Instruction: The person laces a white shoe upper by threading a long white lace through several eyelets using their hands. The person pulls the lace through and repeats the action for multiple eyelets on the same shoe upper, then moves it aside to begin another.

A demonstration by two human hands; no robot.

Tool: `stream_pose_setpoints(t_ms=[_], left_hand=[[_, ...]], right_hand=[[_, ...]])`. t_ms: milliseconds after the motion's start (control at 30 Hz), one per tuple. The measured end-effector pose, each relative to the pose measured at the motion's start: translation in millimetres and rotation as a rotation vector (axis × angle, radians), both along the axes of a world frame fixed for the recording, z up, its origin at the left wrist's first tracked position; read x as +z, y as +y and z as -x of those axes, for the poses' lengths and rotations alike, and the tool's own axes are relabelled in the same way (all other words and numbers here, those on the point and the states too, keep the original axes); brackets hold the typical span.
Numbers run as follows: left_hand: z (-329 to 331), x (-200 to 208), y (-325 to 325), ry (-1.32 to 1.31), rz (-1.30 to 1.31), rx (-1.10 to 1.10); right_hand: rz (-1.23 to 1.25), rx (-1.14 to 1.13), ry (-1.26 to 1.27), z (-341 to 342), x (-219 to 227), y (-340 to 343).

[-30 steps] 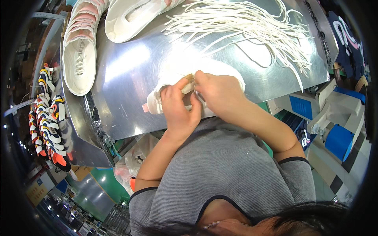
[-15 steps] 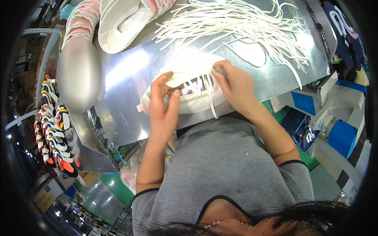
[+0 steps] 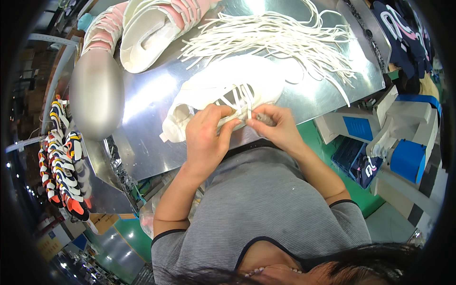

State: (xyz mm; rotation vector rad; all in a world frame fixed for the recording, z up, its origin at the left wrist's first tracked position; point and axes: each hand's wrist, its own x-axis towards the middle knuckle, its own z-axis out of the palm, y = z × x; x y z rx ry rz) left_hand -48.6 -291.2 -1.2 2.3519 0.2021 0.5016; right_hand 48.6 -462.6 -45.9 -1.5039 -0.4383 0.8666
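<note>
- Counter [image 3: 142,102]: a shiny sheet-metal top that fills the far half of the scene and carries all the work.
- White-and-pink shoes [image 3: 152,28]: two lying at the far left of the counter, just beside a smooth metal dome [image 3: 96,92].
- White shoe [image 3: 223,92]: lies on its side near the counter's near edge, toe to the right, its lacing turned toward the person.
- Lace pile [image 3: 275,38]: loose white flat laces spread over the far right, well apart from the hands.
- Left hand [image 3: 206,135]: grip closed on the shoe's near side, fingers curled over the eyelet area.
- Right hand [image 3: 278,126]: grip pinched shut on a white lace [image 3: 248,102] that rises from the lacing.
- Risk, as a judgement: a hard pull could slip the lace from the pinch or drag the shoe off the near edge.
- Blue-and-white boxes [image 3: 403,152]: rectangular, on the right below the counter.
- Multicoloured shoe pieces [image 3: 61,166]: a hanging row at the left.
</note>
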Motion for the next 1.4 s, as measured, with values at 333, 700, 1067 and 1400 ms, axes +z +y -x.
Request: stream_pose_setpoints(t_ms=[333,700,1067,1400], left_hand=[[0.8,-24.9,4.6,0.110,-0.173,0.014],[-6.0,-18.0,11.5,0.260,-0.014,-0.005],[-15.3,-29.7,7.5,0.219,-0.155,0.096],[-16.8,-35.3,11.8,0.149,-0.130,0.048]], right_hand=[[-0.098,0.049,-0.222,-3.7,-2.1,0.9],[-0.171,-0.202,-0.592,-26.2,-18.0,43.0],[0.013,-0.181,-0.418,-8.6,-1.2,8.4],[0.151,0.005,-0.346,-2.7,-4.9,-3.5]])
